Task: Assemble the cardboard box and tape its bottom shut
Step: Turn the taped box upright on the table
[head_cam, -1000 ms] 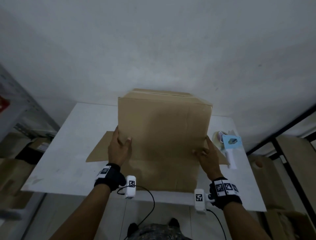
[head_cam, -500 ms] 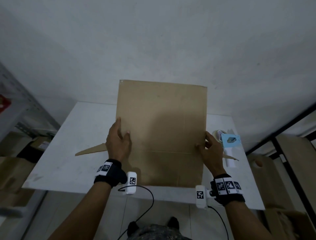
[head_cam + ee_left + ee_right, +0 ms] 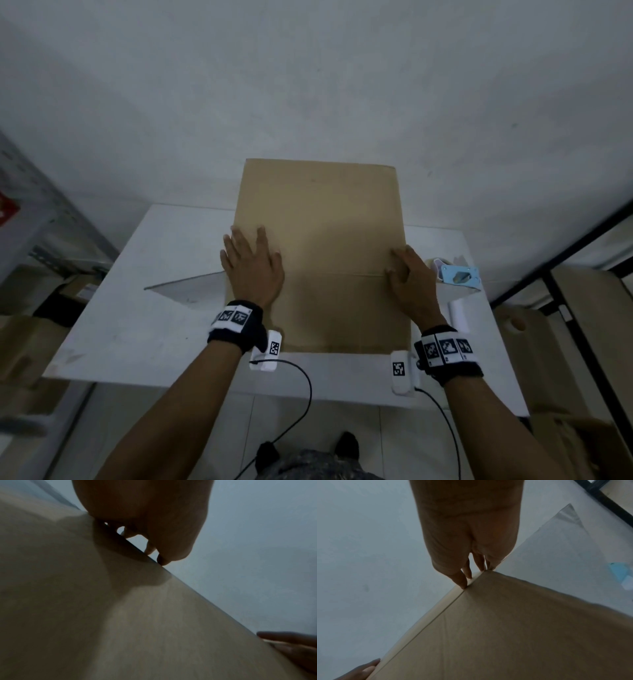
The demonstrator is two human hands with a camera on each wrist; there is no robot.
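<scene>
**Fingers flat on the cardboard**

Fingers of the left hand lie straight and spread, pressing the near left side of the cardboard box, which stands on the white table. The right hand rests on the box's right edge, fingers loosely bent over it, beside a blue tape dispenser.

black wristbands, checkered markers, white cameras

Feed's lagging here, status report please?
Left hand flat on cardboard box. Right hand at its right edge. Bottom untaped. Tape dispenser waiting right, nothing blocking.
</scene>
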